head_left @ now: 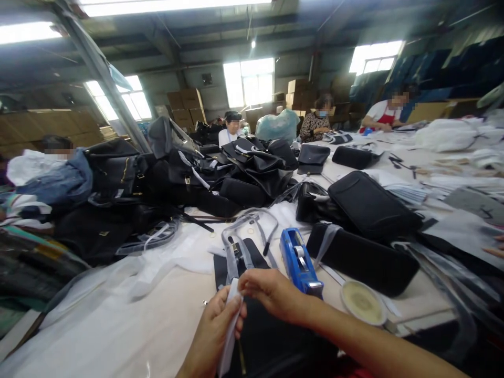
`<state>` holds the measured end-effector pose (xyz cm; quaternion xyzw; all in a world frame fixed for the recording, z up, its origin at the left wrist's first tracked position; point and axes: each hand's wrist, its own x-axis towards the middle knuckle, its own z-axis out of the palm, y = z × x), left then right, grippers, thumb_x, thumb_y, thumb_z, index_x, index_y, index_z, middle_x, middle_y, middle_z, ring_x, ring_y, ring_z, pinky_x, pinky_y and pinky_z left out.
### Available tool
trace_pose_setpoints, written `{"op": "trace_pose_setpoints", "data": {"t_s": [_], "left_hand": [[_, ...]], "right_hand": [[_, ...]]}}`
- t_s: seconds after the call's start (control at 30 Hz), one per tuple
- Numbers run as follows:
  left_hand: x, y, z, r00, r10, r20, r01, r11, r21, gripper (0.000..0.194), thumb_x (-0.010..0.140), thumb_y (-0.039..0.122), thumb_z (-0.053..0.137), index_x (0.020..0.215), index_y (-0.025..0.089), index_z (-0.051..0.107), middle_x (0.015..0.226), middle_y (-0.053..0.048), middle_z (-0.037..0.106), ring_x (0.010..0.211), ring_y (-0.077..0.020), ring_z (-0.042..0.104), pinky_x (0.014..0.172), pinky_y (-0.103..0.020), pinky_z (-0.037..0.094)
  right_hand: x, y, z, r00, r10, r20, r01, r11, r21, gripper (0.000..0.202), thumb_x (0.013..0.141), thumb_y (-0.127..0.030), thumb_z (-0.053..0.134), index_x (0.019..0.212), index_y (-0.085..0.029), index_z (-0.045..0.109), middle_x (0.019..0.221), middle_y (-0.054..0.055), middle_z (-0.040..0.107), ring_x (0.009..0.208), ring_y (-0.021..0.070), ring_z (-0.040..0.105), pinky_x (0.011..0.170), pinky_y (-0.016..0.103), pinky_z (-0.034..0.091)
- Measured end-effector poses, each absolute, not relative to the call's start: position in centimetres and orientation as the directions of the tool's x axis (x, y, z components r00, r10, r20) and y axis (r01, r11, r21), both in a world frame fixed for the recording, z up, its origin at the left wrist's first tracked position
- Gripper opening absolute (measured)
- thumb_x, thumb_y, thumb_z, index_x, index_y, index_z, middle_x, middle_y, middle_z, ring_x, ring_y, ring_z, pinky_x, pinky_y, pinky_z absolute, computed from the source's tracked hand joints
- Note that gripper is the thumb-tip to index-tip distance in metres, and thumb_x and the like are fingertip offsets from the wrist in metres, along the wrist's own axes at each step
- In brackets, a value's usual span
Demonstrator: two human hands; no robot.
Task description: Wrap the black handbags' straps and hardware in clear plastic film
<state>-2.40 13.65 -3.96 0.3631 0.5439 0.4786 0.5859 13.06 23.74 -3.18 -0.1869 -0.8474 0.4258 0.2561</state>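
Note:
My left hand [216, 321] is closed around a narrow white wrapping strip [227, 346], thumb on top. At the strip's upper end the fingers of my right hand [273, 295] are pinched together against it. Beneath both hands lies a black bag [275, 338] with a gold zip line. Its strap [244, 256], covered in clear film and fitted with a buckle, loops away on the table beyond my hands. Just right of my right hand stands a blue tape dispenser [293, 254] with a roll in it.
A round tape roll [363, 303] and a black padded piece [362, 260] lie to the right. Black bags [252, 178] are heaped across the table ahead. White sheeting [129, 304] covers the left side. Several people sit around the table, and another person's hand shows at the right edge.

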Motion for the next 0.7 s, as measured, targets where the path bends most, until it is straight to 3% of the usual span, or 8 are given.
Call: {"op": "trace_pose_setpoints", "data": {"t_s": [0.13,0.27,0.4,0.53,0.63,0.7], "left_hand": [[-2.6,13.7,-3.9,0.004,0.963,-0.27,-0.229,0.263,0.937,0.026,0.091,0.04,0.053,0.103,0.017,0.054,0.073,0.001,0.055,0.055,-0.0062,0.043,0.049,-0.018,0.034],[-3.0,13.8,-3.7,0.061,0.965,-0.255,-0.46,0.254,0.851,0.024,0.094,0.033,0.048,0.109,0.016,0.053,0.072,0.001,0.049,0.053,-0.0046,0.037,0.047,-0.017,0.029],[-3.7,14.1,-4.1,0.199,0.961,-0.194,-0.715,0.277,0.642,0.019,0.096,0.027,0.043,0.106,0.013,0.053,0.072,0.002,0.042,0.052,-0.003,0.032,0.046,-0.015,0.024],[-4.3,14.5,-5.1,0.243,0.956,-0.165,-0.83,0.293,0.475,0.018,0.096,0.024,0.043,0.103,0.011,0.053,0.071,0.003,0.038,0.051,-0.0016,0.031,0.044,-0.013,0.022],[-4.4,14.4,-5.4,0.225,0.959,-0.17,-0.841,0.279,0.463,0.018,0.096,0.024,0.042,0.102,0.01,0.052,0.071,0.003,0.038,0.051,-0.0015,0.031,0.043,-0.013,0.022],[-4.3,14.2,-5.2,0.189,0.965,-0.182,-0.812,0.258,0.523,0.019,0.096,0.025,0.043,0.108,0.012,0.051,0.072,0.003,0.04,0.052,-0.0021,0.033,0.044,-0.014,0.023]], "right_hand": [[12.6,24.9,-3.4,-0.805,0.581,0.122,0.133,0.377,-0.917,0.045,0.083,-0.017,0.057,0.125,-0.023,0.044,0.069,-0.006,0.055,0.059,0.0117,0.053,0.058,0.022,0.041],[11.4,25.4,-4.7,-0.832,0.552,0.057,0.031,0.148,-0.988,0.029,0.086,-0.029,0.057,0.112,-0.021,0.047,0.071,-0.005,0.054,0.055,0.0108,0.052,0.05,0.02,0.041],[10.3,25.0,-5.5,-0.805,0.568,0.172,-0.036,0.242,-0.97,0.021,0.095,-0.036,0.046,0.107,-0.02,0.052,0.07,-0.003,0.054,0.06,0.0107,0.052,0.055,0.02,0.041],[10.2,25.3,-5.3,-0.806,0.523,0.276,-0.013,0.451,-0.892,0.025,0.097,-0.037,0.042,0.11,-0.019,0.053,0.077,-0.001,0.056,0.065,0.0108,0.053,0.062,0.022,0.042],[10.8,26.3,-4.9,-0.869,0.401,0.29,-0.022,0.555,-0.832,0.029,0.098,-0.033,0.039,0.121,-0.019,0.05,0.086,0.002,0.06,0.068,0.0111,0.055,0.067,0.023,0.045],[11.3,26.8,-4.6,-0.903,0.363,0.229,-0.022,0.493,-0.87,0.036,0.097,-0.031,0.038,0.131,-0.021,0.044,0.094,0.003,0.061,0.071,0.0115,0.057,0.068,0.024,0.047]]}}
